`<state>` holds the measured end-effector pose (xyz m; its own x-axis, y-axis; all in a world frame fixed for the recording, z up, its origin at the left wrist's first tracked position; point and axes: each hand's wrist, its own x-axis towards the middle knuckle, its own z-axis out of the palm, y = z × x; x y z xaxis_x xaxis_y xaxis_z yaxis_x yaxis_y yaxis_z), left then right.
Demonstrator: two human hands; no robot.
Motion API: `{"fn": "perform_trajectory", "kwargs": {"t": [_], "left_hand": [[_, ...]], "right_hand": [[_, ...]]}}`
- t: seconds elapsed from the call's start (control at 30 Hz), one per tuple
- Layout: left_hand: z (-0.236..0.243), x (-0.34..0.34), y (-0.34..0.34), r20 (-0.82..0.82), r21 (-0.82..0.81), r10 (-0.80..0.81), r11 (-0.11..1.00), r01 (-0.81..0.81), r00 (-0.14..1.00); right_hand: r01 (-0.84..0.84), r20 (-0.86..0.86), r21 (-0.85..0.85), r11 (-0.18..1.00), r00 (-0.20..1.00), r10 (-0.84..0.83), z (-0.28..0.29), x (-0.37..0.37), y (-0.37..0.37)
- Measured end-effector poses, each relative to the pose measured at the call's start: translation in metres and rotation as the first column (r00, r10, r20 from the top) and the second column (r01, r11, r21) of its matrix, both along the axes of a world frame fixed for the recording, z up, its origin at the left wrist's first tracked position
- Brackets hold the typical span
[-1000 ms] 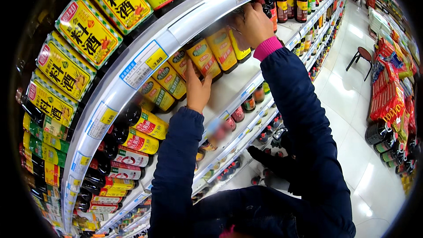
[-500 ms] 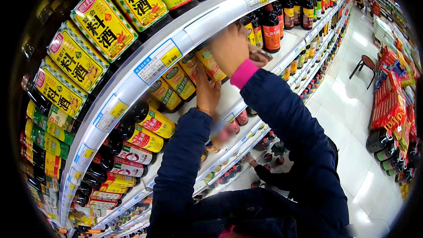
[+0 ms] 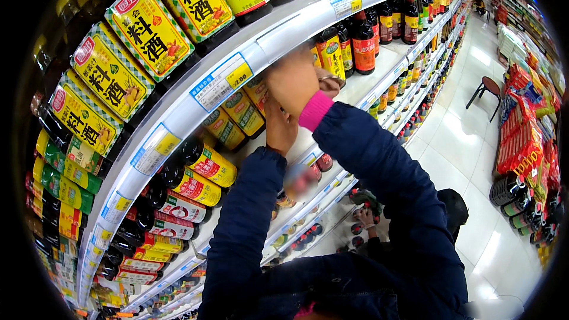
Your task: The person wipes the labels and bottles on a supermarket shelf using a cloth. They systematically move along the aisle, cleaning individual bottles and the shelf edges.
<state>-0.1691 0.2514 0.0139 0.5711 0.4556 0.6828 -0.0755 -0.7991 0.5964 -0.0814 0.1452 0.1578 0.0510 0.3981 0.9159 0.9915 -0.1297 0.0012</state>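
Just under the curved price-label rail (image 3: 278,32), my right hand (image 3: 296,83) reaches over a row of yellow-labelled bottles (image 3: 243,112), blurred, with its fingertips largely hidden. It is closed around a crumpled brownish thing, perhaps a cloth (image 3: 332,82), which sticks out to the right. My left hand (image 3: 280,127) is raised against the same bottles, below and partly behind the right one; its fingers are mostly covered. Dark bottles with red and yellow labels (image 3: 363,47) stand just right of my hands.
Yellow cartons (image 3: 148,29) line the upper shelf at left, bottles (image 3: 192,185) the shelves below. Another person's hand (image 3: 364,216) is among lower-shelf bottles, their dark head (image 3: 450,207) beside my right arm. A stool (image 3: 489,89) and stacked red packs (image 3: 518,142) stand along the aisle.
My right hand has come down and leftward, over the bottles beside my left hand, uncovering bottles to its right. The other person's hand has moved up into the lower bottles.
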Motion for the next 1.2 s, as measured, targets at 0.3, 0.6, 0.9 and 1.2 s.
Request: {"fn": "perform_trajectory", "kwargs": {"t": [0.3, 0.6, 0.9, 1.2], "left_hand": [[0.024, 0.007, -0.019, 0.118, -0.46, -0.307, 0.826, 0.326, 0.944], [0.039, -0.027, -0.041, -0.037, -0.28, -0.135, 0.953, 0.12, 0.99], [0.051, -0.115, -0.105, -0.191, -0.167, 0.18, 0.963, -0.213, 0.965], [0.143, -0.195, -0.138, 0.135, 0.451, 0.589, 0.679, -0.579, 0.797]], "right_hand": [[0.042, -0.013, 0.045, 0.998, 0.999, -0.041, -0.045, -0.029, 0.007], [-0.275, -0.425, -0.174, 0.945, 0.887, 0.18, -0.06, -0.012, 0.004], [-0.568, -0.591, 0.013, 0.823, 0.659, 0.465, -0.056, -0.051, -0.008], [-0.453, -0.104, -0.118, 0.884, 0.89, 0.443, -0.061, -0.089, 0.018]]}}
